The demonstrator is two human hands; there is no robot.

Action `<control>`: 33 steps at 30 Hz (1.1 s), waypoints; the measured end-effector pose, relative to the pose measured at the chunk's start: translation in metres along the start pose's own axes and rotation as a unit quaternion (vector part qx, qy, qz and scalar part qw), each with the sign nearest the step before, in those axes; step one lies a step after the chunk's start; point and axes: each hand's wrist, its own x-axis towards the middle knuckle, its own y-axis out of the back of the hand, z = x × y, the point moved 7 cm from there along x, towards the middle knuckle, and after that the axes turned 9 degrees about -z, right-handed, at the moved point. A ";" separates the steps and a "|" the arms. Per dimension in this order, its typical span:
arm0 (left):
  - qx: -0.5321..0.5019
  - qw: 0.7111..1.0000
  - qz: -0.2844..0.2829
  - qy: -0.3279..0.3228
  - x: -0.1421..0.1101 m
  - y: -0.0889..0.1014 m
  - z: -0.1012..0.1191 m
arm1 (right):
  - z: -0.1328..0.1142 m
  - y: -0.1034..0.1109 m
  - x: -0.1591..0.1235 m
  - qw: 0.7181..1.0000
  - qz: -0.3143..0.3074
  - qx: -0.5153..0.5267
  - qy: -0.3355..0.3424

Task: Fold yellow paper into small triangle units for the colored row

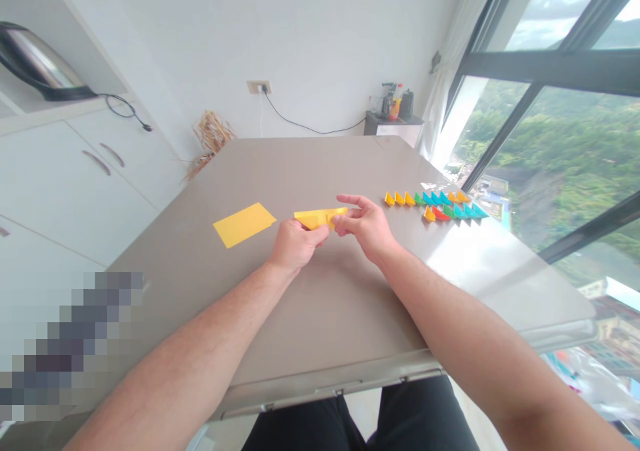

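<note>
Saw left hand (295, 243) and right hand (369, 226), half-curled, pinching folded yellow paper (311, 219); yellow sheets (244, 225) lay at its 9 o'clock.

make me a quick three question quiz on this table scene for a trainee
1. Which hand is nearer the flat yellow paper lying on the table?
2. Fill in: the folded paper being held is coloured ____.
3. The small colourful folded shapes stand in how many rows?
A) two
B) four
C) six

Key:
1. The left hand
2. yellow
3. A
</note>
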 end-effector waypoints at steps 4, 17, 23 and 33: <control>0.019 1.000 0.012 0.002 0.000 0.003 0.000 | -0.001 0.007 0.001 1.000 0.024 -0.001 0.006; 0.065 0.998 -0.003 0.010 0.001 0.007 0.003 | -0.006 0.003 0.001 0.998 -0.032 -0.046 -0.017; 0.077 0.997 0.011 -0.022 0.004 0.011 0.004 | -0.001 -0.010 -0.004 0.982 -0.087 -0.160 -0.053; -0.006 1.000 -0.012 -0.024 0.005 0.000 -0.004 | 0.001 -0.009 -0.001 0.996 -0.013 -0.086 -0.007</control>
